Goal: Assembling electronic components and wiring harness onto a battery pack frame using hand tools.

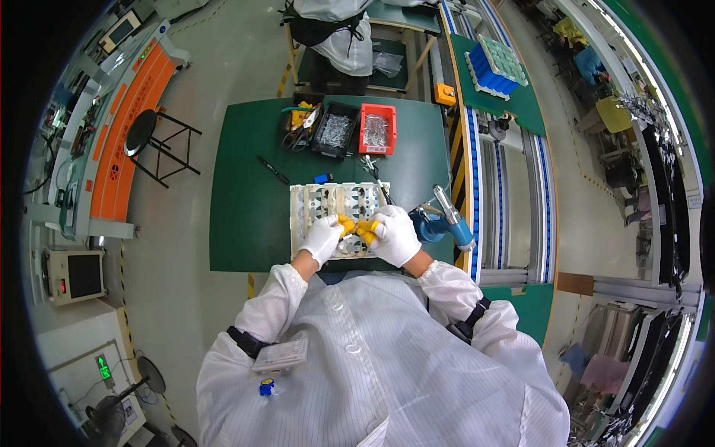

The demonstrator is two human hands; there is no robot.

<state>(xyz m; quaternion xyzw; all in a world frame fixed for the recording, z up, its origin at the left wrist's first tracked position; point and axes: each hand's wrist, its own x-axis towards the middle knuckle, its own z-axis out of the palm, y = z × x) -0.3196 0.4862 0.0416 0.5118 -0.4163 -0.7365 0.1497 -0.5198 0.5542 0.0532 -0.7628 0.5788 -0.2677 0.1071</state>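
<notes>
White tray (pixel 295 212), lying flat on the green table (pixel 249 223), directly beneath the hands, which cover much of its nearer half. The left hand (pixel 321 238) and right hand (pixel 395 235), gloved in white with yellow fingertips, meet above it, fingers bent inward; whether they grasp a small part cannot be told. A slim tool (pixel 370 165) slants from beyond the tray toward the right hand; its contact is unclear. Right of that hand stands a blue power tool (pixel 445 224). Just past the tray's far edge lies a blue piece (pixel 323 179); farther left, a black pen-like tool (pixel 273 170). Behind, a black bin (pixel 322 148) and red bin (pixel 375 110) contain small metal parts (pixel 375 132); beside them, a dark box (pixel 287 140) holds scissors (pixel 299 138).
</notes>
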